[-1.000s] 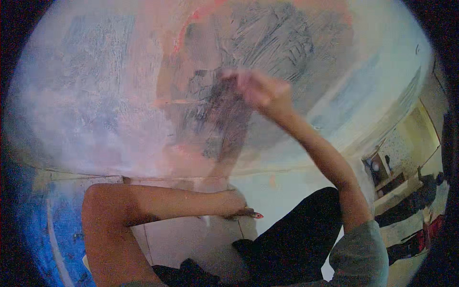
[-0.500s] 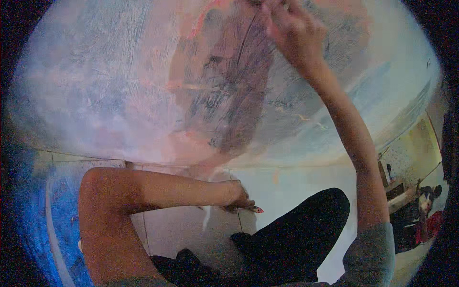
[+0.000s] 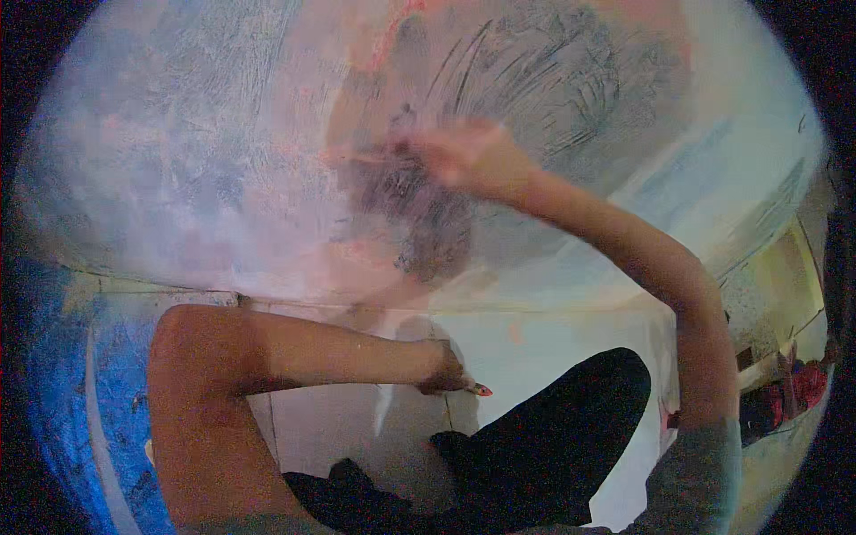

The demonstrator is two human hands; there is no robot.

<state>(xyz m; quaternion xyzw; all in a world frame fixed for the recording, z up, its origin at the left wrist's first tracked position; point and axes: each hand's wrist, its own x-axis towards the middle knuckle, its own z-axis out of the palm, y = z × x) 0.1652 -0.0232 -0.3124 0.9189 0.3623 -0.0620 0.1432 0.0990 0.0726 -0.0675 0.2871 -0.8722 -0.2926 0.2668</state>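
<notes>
A large painted canvas [image 3: 223, 160] in pinks, greys and pale blues fills the upper view. My right hand [image 3: 477, 160] reaches across it, fingers drawn together at a dark, streaked patch near the middle. Motion blurs its fingertips, and whatever they hold cannot be made out. Below the canvas's lower edge, my left hand [image 3: 441, 367] is closed around a small slim thing with a red tip [image 3: 482, 390], which points to the right. Most of that thing is hidden in the fingers, so its kind does not show.
My dark-trousered bent leg [image 3: 571, 410] rises below the canvas on the right. A blue-painted surface [image 3: 125, 392] lies at the left. Dark and red items [image 3: 794, 392] are cluttered at the far right. Pale floor [image 3: 339, 428] shows between.
My right hand has swept down and to the left across the canvas, uncovering dark curved streaks where it was. My left hand stays almost in place with the red-tipped thing.
</notes>
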